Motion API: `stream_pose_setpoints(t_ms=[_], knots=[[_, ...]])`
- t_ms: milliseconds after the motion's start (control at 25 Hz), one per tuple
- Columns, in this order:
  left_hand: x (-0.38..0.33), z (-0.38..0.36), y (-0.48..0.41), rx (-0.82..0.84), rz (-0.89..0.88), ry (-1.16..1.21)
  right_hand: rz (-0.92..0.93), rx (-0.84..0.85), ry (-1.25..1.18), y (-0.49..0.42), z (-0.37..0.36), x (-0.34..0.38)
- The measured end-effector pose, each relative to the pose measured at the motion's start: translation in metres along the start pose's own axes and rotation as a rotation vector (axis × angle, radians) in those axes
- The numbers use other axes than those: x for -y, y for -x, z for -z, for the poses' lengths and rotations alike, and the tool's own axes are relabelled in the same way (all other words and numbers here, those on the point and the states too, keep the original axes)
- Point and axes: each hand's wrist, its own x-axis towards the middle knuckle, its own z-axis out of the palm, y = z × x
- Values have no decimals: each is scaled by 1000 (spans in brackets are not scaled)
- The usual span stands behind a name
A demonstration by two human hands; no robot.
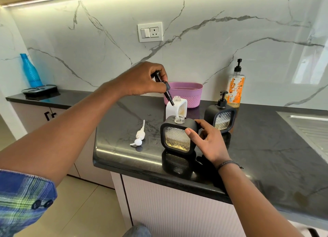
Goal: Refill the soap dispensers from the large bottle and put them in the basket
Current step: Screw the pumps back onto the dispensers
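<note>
Currently: left hand (142, 78) fingers pinch black pump (164, 88) by head, lifted clear above counter (257, 148); long axis tilted, dip tube aimed down-right. Right hand (204, 139) fingers curl on front black dispenser (178, 135), upright near counter edge, neck open. Judgement: glass window fragile, soap film likely slippery; grip rubbery frame sides. 2 more dispensers behind; large bottle (236, 87), basket (184, 93) at wall.
</note>
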Motion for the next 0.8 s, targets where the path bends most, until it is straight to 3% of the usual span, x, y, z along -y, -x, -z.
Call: stream_pose_setpoints(t_ms=[200,440,800], knots=[[4,-34,-1,187,58,-112,6,-2,-20,0,0,2],[4,-67,1,291,69,113,14,-7,-18,1,0,2],[18,-107,20,75,302,626,5,-16,-7,-1,-1,-1]])
